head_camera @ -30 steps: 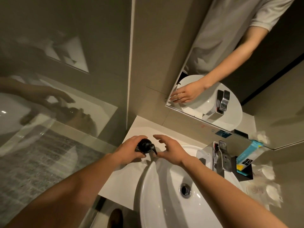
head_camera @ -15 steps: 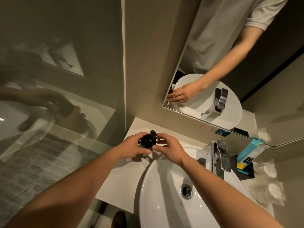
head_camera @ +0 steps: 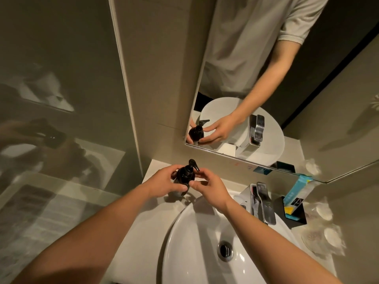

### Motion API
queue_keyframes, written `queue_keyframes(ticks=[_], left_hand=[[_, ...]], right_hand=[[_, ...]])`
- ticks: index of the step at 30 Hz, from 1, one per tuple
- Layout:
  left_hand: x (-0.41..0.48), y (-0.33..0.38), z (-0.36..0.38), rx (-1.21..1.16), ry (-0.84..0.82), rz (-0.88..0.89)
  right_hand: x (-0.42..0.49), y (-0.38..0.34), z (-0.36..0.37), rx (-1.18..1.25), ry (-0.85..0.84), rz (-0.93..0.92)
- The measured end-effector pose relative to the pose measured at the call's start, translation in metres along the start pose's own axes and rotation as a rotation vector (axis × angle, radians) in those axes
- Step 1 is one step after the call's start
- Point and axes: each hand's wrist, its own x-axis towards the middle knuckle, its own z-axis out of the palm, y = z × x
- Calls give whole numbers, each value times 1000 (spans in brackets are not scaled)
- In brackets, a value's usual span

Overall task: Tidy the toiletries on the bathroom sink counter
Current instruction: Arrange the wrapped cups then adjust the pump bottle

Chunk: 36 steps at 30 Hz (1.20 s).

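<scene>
I have a dark pump bottle (head_camera: 185, 174) between both hands at the back left corner of the desk (head_camera: 151, 210), left of the white basin (head_camera: 196, 253) and near its rim. My left hand (head_camera: 167, 183) is curled around the bottle's left side, thumb across the front; my right hand (head_camera: 209, 188) closes on its right side with thumb and fingertips, the other fingers loosely bent. The bottle stands upright, its long axis running up toward the mirror (head_camera: 266, 99), the pump spout pointing right, toward the faucet (head_camera: 263, 201). It looks glossy and black or very dark brown, with a round shoulder and narrow neck; whether its base touches the desk I cannot tell, as my hands cover it. The wall closes in just behind the bottle and a glass panel (head_camera: 61, 140) just to its left. Bare desk lies in front of it, left of the basin. Right of the faucet stand a black holder (head_camera: 295, 217) with a blue box (head_camera: 297, 191), and wrapped round items (head_camera: 322, 232) beyond.
</scene>
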Motion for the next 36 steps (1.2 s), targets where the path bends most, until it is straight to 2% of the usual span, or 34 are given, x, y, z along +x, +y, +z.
queue_keyframes(ticks=[7,14,23,29,36], left_hand=[[25,-6,15,-64,-37,-3],[47,-10,19,-119,-151,32],[80,2,5,-10,-403,40],[99,4,5,114,-499,55],[105,5,4,128,-550,66]], right_hand=[[5,7,-8,-77,43,15],[9,14,-11,-156,99,46],[15,20,-7,-295,235,75],[17,23,-6,-340,259,123],[20,24,-6,-361,282,141]])
